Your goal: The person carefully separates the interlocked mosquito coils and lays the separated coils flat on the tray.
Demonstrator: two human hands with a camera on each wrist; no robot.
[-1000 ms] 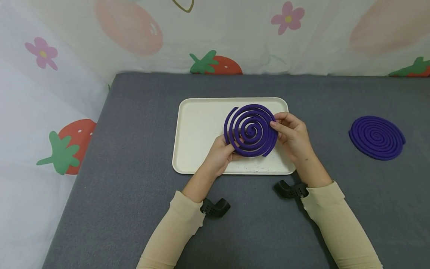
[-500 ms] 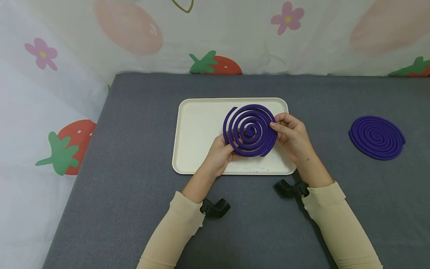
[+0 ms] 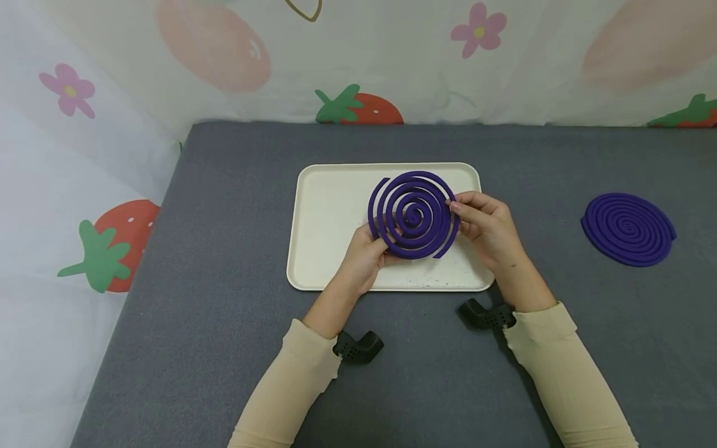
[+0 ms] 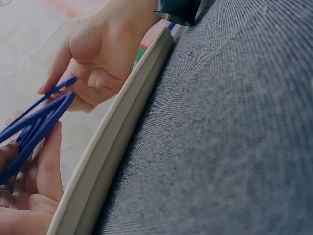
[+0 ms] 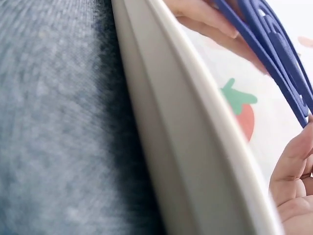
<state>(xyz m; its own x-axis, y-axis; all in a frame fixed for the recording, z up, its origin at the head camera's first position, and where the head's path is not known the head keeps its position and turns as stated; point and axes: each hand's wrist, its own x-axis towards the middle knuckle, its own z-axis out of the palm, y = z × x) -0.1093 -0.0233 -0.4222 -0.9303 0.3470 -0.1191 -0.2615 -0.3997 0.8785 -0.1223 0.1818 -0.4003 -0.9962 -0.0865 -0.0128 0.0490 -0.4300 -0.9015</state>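
A tray lies at the middle of the surface, and a coil is held above the tray's right half. The left hand takes the coil's near left edge, the right hand its right edge (both wrists reach in from the near side). A second coil lies flat on the surface, well apart to the right of the tray.

A purple spiral coil is seen above a cream tray on a grey table. A second purple coil is seen; the backdrop is printed with red strawberries and pink flowers.
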